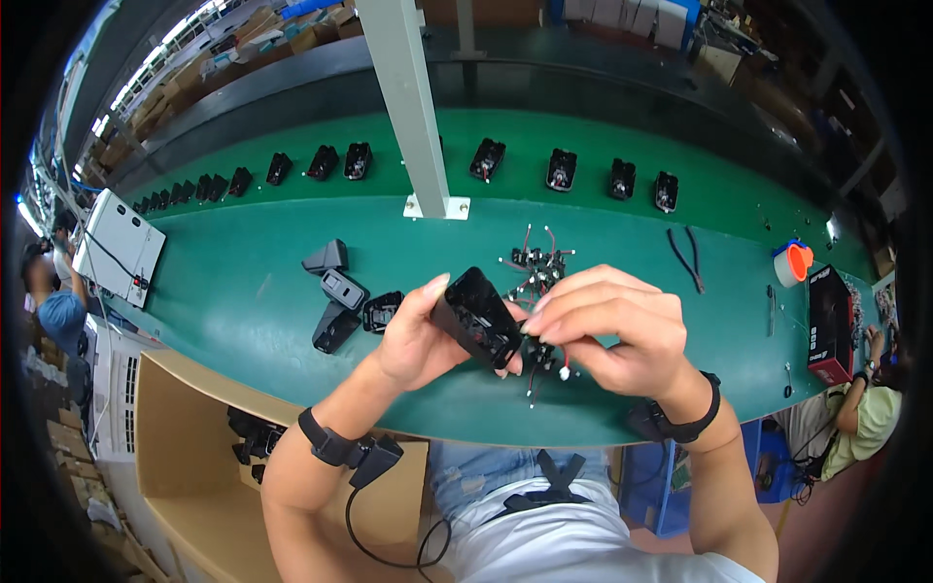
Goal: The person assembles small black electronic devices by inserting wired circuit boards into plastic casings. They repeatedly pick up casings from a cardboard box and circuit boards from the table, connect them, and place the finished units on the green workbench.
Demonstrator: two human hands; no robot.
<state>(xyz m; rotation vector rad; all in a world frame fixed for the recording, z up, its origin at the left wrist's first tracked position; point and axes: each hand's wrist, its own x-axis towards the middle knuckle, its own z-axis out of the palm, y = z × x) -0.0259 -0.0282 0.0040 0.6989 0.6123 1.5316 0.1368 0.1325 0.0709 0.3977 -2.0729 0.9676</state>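
My left hand (413, 342) grips an open black plastic housing (478, 313), tilted, its hollow side up. At the housing's lower right end, my right hand (627, 325) pinches a small dark part; the fingertips largely hide it. Below those fingers a red wire with a white connector (565, 372) hangs down; I cannot tell whether it belongs to the pinched part. Just behind both hands lies a pile of small black parts with wires and white plugs (536, 264). Several black housings (340, 290) lie left of my left hand.
A row of black housings (357, 160) lines the far green strip behind a metal post (403, 107). Pliers (695, 267), an orange cup (799, 261) and a black-red box (826, 325) are on the right. A cardboard box (194, 389) stands lower left. Another person (875, 423) sits at right.
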